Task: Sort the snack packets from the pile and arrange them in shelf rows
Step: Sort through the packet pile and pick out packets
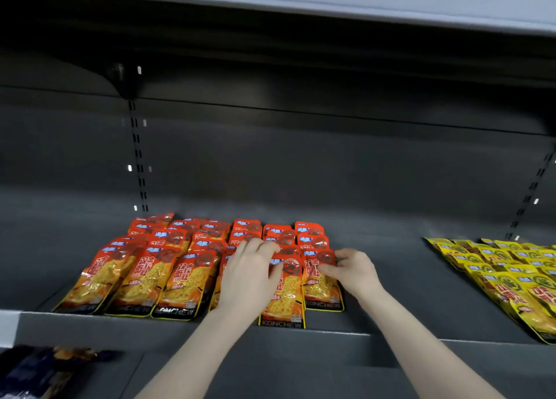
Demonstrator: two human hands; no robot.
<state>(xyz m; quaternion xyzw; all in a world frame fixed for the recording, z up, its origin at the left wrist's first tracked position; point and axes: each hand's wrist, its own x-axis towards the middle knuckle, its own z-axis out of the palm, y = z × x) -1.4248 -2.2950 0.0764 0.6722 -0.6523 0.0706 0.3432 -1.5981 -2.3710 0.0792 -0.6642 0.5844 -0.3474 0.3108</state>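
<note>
The orange-red packets [186,275] carry yellow food prints, blue logos and black bottom bands. Far right, the yellow packets [508,275] show red lettering. The shelf [421,281] is dark grey.

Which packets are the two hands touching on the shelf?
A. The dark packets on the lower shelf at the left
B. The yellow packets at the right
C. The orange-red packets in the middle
C: the left hand and the right hand both rest on the orange-red packets; the yellow packets and the dark packets lie apart, untouched.
</note>
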